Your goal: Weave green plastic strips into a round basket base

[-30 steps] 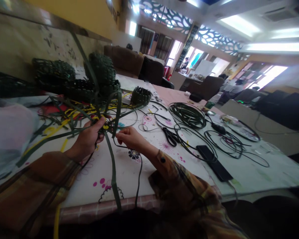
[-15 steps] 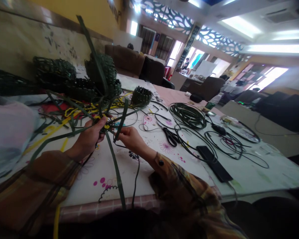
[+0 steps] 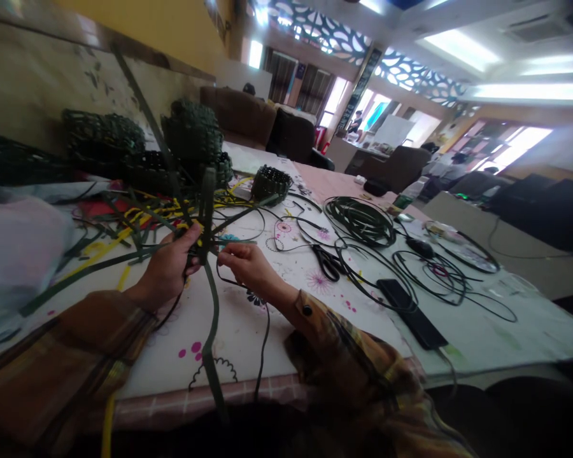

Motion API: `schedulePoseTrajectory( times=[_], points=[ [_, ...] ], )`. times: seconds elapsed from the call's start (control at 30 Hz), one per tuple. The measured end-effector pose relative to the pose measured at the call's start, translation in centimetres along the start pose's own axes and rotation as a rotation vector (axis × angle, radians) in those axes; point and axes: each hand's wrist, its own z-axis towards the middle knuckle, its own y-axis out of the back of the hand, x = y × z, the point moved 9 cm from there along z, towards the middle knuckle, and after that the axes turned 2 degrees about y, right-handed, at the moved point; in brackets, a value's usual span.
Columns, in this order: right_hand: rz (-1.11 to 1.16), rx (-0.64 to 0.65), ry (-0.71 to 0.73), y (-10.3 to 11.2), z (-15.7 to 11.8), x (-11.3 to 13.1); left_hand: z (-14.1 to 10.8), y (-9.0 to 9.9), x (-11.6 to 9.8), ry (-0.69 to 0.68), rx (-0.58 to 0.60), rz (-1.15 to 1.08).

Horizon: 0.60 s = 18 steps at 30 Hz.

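My left hand is closed around the middle of a piece of weaving made of flat dark green strips, with bits of yellow at its centre. Strips fan out from it: one long strip leans up to the left, and another strip hangs towards the table's front edge. My right hand sits just right of the centre, thumb and fingers pinched on a thin dark green strand. A slack length of thin strand drops below that hand. The fingers partly cover the woven middle.
Behind my hands stand dark woven baskets and a small basket. Yellow and green strip scraps lie at left beside a plastic bag. To the right are scissors, a coil of green strip and a black power bank.
The weaving has turned in my left hand. Its tall strip leans further left, the strip near my right hand now stands over the centre, and the hanging strip has swung left.
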Motion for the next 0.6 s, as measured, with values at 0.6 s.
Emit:
schedulePoseTrajectory(
  times=[0.6],
  points=[
    [-0.141, -0.107, 0.166, -0.2, -0.3, 1.2, -0.8, 0.4, -0.9, 0.01, -0.272, 0.006]
  ],
)
